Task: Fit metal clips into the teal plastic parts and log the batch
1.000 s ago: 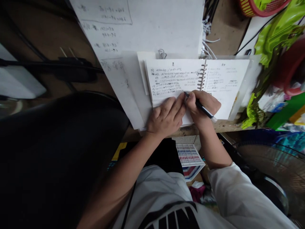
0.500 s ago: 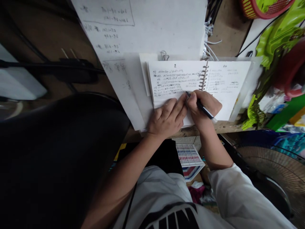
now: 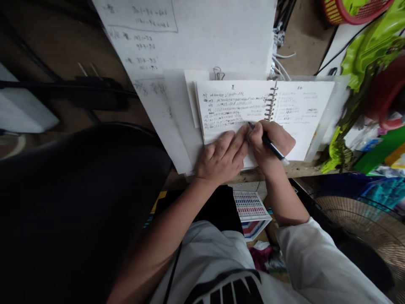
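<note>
An open ring-bound notebook (image 3: 316,139) with handwritten lines lies at the front edge of the table. My right hand (image 3: 274,141) is closed around a dark pen (image 3: 274,151), whose tip meets the left page at the end of the lowest written line. Flat on the lower part of that same page rests my left hand (image 3: 223,156), its fingers stretched out and the fingertips close to the pen tip. Beneath the notebook are large white sheets (image 3: 202,38) with handwriting. A wire binder clip (image 3: 218,73) shows at the notebook's top edge.
At the upper right stand a red basket (image 3: 348,17) and bright green plastic pieces (image 3: 354,59). White cables (image 3: 281,63) lie beyond the notebook. A fan (image 3: 363,223) is at the lower right. A black chair-like shape (image 3: 79,202) fills the left.
The pen tip has shifted very slightly to the right along the line. My left hand stays in place on the page. The view has moved a little.
</note>
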Action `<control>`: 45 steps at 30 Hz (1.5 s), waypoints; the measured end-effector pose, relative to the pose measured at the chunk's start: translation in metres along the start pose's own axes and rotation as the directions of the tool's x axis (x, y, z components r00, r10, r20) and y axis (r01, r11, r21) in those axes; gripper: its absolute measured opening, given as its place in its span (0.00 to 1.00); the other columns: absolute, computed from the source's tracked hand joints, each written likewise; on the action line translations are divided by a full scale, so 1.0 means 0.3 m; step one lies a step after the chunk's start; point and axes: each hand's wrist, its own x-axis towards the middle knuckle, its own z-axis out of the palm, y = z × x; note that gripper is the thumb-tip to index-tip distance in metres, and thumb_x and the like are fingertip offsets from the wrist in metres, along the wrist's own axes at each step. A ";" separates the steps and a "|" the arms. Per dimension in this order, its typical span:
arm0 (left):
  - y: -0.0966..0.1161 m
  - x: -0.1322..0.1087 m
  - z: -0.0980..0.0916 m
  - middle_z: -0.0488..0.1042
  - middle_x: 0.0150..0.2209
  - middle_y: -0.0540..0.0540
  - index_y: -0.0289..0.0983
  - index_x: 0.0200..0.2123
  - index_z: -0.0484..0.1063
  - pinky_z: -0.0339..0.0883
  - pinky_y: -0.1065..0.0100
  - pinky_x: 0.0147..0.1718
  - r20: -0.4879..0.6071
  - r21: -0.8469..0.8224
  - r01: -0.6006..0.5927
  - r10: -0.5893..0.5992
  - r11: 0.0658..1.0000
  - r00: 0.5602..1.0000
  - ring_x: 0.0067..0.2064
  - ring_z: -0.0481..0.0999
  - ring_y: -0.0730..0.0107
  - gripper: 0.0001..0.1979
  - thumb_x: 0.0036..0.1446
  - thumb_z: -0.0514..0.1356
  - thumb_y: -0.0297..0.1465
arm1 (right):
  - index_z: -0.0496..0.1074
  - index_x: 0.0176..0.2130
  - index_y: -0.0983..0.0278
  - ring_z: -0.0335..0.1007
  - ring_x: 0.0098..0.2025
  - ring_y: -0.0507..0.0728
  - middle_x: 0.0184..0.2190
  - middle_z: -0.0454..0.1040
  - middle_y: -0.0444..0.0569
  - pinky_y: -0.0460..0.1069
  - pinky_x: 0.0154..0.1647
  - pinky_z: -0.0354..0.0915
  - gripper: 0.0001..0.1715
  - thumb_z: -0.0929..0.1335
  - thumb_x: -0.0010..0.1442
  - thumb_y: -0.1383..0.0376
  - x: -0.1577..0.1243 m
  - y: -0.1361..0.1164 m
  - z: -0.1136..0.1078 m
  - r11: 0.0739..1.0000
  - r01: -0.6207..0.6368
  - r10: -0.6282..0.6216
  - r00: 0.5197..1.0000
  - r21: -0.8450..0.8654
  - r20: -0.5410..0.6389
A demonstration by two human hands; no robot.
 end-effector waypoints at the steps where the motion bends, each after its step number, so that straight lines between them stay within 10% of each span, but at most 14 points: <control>1: 0.000 0.000 0.000 0.67 0.76 0.42 0.43 0.82 0.57 0.65 0.50 0.52 0.012 -0.012 0.007 -0.007 1.000 1.000 0.71 0.74 0.45 0.35 0.75 0.56 0.32 | 0.79 0.36 0.59 0.75 0.27 0.53 0.26 0.78 0.45 0.50 0.32 0.72 0.25 0.63 0.79 0.54 0.000 -0.001 0.001 1.000 -0.013 0.013 1.000 -0.002 0.014; 9: 0.005 0.016 -0.007 0.73 0.72 0.43 0.38 0.75 0.69 0.63 0.52 0.50 -0.137 0.157 -0.051 0.073 0.986 0.988 0.67 0.78 0.51 0.27 0.76 0.57 0.31 | 0.78 0.34 0.59 0.76 0.26 0.53 0.25 0.78 0.44 0.49 0.31 0.72 0.25 0.63 0.80 0.53 -0.003 0.002 -0.006 1.000 0.024 -0.024 0.999 -0.009 -0.022; 29: 0.002 0.000 0.002 0.67 0.76 0.43 0.43 0.81 0.60 0.65 0.50 0.51 0.010 -0.010 0.013 -0.013 1.000 1.000 0.71 0.75 0.46 0.34 0.75 0.55 0.32 | 0.78 0.33 0.59 0.74 0.25 0.53 0.24 0.77 0.45 0.49 0.29 0.71 0.28 0.61 0.81 0.53 -0.014 0.009 -0.003 0.991 0.062 -0.069 0.996 -0.119 -0.059; 39: -0.006 0.017 0.000 0.69 0.74 0.41 0.42 0.70 0.75 0.69 0.49 0.50 -0.028 0.047 -0.026 0.027 0.999 0.999 0.70 0.76 0.45 0.23 0.76 0.55 0.32 | 0.66 0.56 0.57 0.77 0.29 0.54 0.37 0.72 0.46 0.46 0.21 0.66 0.20 0.54 0.83 0.50 -0.022 0.112 0.110 0.905 -0.222 0.348 0.877 0.364 -0.331; 45: -0.034 -0.007 -0.100 0.77 0.69 0.39 0.38 0.62 0.81 0.69 0.51 0.61 -0.063 0.147 -0.111 0.122 0.983 0.991 0.68 0.79 0.47 0.18 0.74 0.59 0.32 | 0.71 0.57 0.65 0.78 0.29 0.52 0.42 0.80 0.53 0.44 0.24 0.71 0.21 0.61 0.80 0.53 -0.008 0.078 0.073 0.851 -0.279 0.406 0.887 0.445 -0.220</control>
